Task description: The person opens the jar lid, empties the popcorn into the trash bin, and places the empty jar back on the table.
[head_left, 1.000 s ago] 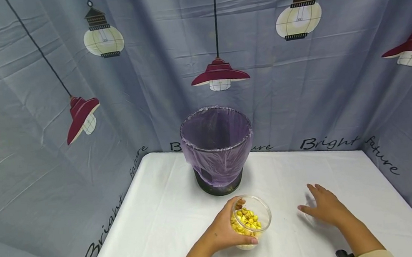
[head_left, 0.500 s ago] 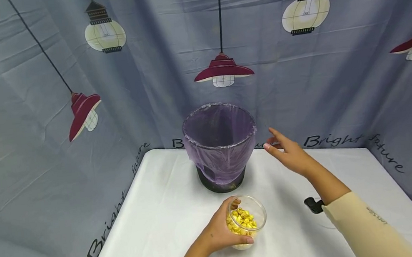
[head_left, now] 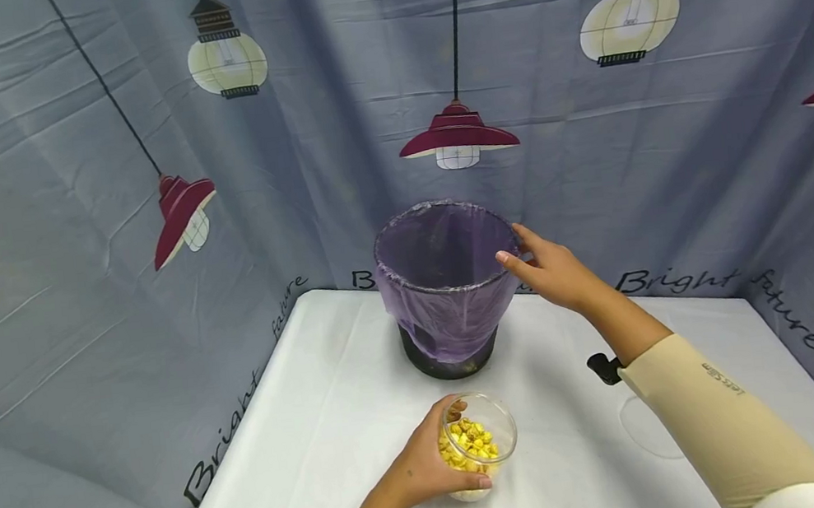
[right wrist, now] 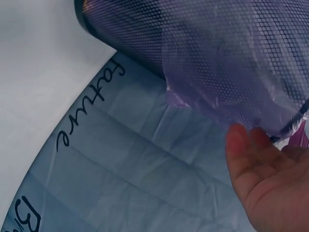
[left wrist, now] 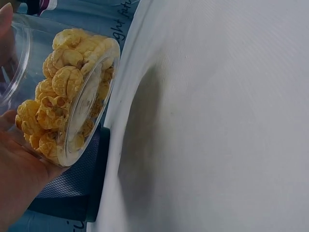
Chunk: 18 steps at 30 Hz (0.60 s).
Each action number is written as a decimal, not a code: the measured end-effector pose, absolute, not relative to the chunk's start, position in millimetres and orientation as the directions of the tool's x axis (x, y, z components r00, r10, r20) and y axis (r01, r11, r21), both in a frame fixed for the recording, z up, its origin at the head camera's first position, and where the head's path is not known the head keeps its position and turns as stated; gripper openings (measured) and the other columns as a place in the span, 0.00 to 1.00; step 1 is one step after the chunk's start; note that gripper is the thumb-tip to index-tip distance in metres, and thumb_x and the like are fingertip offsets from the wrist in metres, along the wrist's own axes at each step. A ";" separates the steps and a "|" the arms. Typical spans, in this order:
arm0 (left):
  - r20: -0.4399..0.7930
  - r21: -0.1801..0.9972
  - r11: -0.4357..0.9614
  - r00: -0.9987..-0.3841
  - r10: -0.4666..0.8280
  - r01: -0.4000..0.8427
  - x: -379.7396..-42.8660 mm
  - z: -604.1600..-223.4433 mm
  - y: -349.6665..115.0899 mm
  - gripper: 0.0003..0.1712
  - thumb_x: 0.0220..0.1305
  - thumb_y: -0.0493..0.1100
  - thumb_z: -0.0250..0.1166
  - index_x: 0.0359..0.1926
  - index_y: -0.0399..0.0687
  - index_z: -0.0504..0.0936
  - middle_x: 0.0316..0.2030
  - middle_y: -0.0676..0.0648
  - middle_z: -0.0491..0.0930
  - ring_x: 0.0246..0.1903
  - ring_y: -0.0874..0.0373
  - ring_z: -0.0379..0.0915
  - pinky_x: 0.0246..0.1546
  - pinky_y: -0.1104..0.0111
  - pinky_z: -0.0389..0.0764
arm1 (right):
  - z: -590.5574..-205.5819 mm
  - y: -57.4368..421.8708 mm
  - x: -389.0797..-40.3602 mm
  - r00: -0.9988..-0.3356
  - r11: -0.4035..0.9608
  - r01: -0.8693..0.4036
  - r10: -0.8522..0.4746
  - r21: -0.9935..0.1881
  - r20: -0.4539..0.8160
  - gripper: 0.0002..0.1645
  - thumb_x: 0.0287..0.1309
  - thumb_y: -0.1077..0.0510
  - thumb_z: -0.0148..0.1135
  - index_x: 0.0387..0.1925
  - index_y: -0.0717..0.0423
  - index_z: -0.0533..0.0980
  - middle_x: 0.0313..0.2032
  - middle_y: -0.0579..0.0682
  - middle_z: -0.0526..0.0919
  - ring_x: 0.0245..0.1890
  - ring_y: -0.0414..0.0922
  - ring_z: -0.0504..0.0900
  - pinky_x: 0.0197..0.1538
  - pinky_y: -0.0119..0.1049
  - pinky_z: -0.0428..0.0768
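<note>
Left hand (head_left: 428, 459) wrapped round the cup (head_left: 499, 422), thumb low on the near side, fingers round the far wall. Cup on the near side of the bin (head_left: 451, 368), well short of its rim (head_left: 448, 289), mouth up. Popcorn (head_left: 471, 442) sits in the lower part, so I have some spare wall above it. A sound hold — I'd ask only enough squeeze to stop a slip, since the thin clear wall may flex.

Right hand (head_left: 550, 272) at the right side of the rim, thumb and fingers apart, none curled round anything. Fingertips are at the liner (head_left: 452, 324) or just beside it; from the right wrist view I can't say which.

Step, as I judge it: getting a hold on that rim. To do it well I'd set the thumb inside and fingers outside, then pinch film and mesh (right wrist: 125, 24) together — film alone would probably slide or tear. Take the hard edge, not the loose skirt. Draw slowly and low, as the base is narrower than the mouth and a high pull could tip it.

Meanwhile hold the cup level and off to the near side. Mind the sleeve (head_left: 715, 420): it passes over the clear disc (head_left: 641, 428) on the table (head_left: 332, 394), and a low elbow could drag it
</note>
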<state>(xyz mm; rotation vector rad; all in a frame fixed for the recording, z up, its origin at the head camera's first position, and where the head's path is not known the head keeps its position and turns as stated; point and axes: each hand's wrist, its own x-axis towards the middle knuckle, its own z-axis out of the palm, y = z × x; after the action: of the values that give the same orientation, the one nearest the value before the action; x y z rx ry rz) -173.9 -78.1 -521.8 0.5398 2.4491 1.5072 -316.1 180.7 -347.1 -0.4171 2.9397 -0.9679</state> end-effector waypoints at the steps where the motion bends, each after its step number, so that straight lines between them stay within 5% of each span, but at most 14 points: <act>1: 0.012 0.893 0.405 -0.911 0.411 0.195 -173.2 -521.6 -79.5 0.63 0.26 0.60 0.78 0.65 0.73 0.50 0.58 0.61 0.64 0.59 0.57 0.60 0.60 0.53 0.61 | -347.4 179.8 -317.1 -0.966 0.776 -0.240 -0.252 -0.583 0.062 0.52 0.52 0.24 0.39 0.70 0.45 0.40 0.67 0.56 0.54 0.60 0.58 0.64 0.52 0.61 0.68; 7: 0.037 0.903 0.382 -0.921 0.388 0.198 -171.9 -520.0 -89.0 0.64 0.23 0.64 0.77 0.64 0.75 0.49 0.59 0.58 0.64 0.58 0.57 0.62 0.58 0.54 0.62 | -350.5 174.3 -320.7 -0.972 0.797 -0.221 -0.226 -0.562 0.063 0.56 0.50 0.22 0.39 0.70 0.50 0.43 0.67 0.57 0.53 0.64 0.58 0.57 0.57 0.62 0.61; 13: 0.076 0.911 0.355 -0.932 0.354 0.209 -171.2 -520.7 -103.5 0.66 0.22 0.63 0.78 0.65 0.71 0.51 0.58 0.57 0.64 0.57 0.59 0.63 0.59 0.55 0.63 | -355.5 167.4 -324.2 -0.972 0.809 -0.233 -0.216 -0.540 0.097 0.57 0.49 0.22 0.40 0.69 0.55 0.47 0.64 0.60 0.58 0.59 0.57 0.64 0.56 0.59 0.65; 18: 0.093 0.906 0.373 -0.953 0.289 0.201 -172.0 -519.6 -123.0 0.64 0.24 0.62 0.77 0.65 0.70 0.51 0.60 0.55 0.63 0.59 0.55 0.61 0.59 0.52 0.60 | -358.9 164.5 -325.2 -0.974 0.821 -0.225 -0.196 -0.525 0.111 0.56 0.51 0.23 0.40 0.69 0.57 0.47 0.66 0.61 0.55 0.64 0.59 0.56 0.60 0.60 0.58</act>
<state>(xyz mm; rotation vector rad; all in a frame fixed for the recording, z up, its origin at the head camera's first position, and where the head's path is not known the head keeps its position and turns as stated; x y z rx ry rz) -172.0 -123.0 -519.6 0.4539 2.5346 1.6539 -325.2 164.5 -358.9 -0.3527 3.0477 -0.8885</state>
